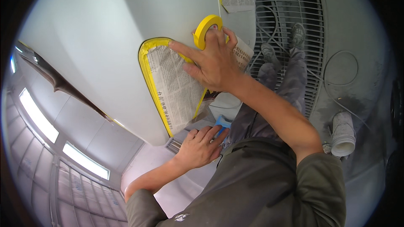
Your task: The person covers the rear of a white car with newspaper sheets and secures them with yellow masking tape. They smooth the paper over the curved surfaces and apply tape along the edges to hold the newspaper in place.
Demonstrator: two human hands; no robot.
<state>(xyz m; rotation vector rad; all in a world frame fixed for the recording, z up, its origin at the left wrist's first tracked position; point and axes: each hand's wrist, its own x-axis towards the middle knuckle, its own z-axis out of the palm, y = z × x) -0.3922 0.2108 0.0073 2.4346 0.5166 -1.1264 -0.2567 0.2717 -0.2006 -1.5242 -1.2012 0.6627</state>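
Dark shirt (248, 180), soft cloth, nearest. Right hand (219, 65): fingers curled through yellow tape roll (201, 31), index stretched out, tip on tape border (148, 73) round newsprint sheet (168, 84), rounded corners, on smooth pale panel (105, 29). Left hand (200, 147) lower, half curled by blue item (223, 121); cannot tell if gripping. Step in hand, seemingly: pressing border flat at upper edge; next move calls for steady fingertip pressure round curve. Newsprint looks wrinkled up top.

Shirt (252, 176) was dark olive-grey, short-sleeved.
A small white marking (182, 217) showed on its front; the trousers (296, 75) were mottled grey, the shoes (298, 35) patchy grey.
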